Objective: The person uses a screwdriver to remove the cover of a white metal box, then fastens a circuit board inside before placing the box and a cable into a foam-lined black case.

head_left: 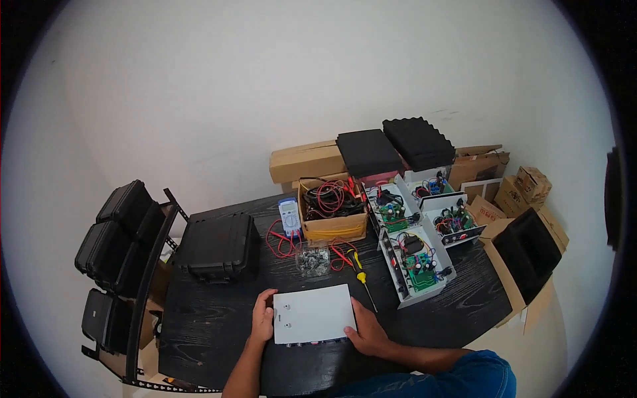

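Observation:
A flat white metal case (314, 313) is held between both hands over the front of the black table. Small fittings sit near its left side, and a row of connectors shows along its near edge. My left hand (263, 317) grips the left edge, fingers curled behind it. On the right edge, my right hand (366, 330) has its thumb on the top face and its other fingers along the side. Just beyond the case lie a yellow-and-black screwdriver (359, 270) and a clear bag of small screws (313, 261).
Behind stand a multimeter (290, 217) with red leads and a cardboard box of cables (333, 212). Several opened white cases with circuit boards (422, 268) fill the right. A black hard case (219, 247) is at left, beside a rack (147, 278). An open carton (505, 272) stands far right.

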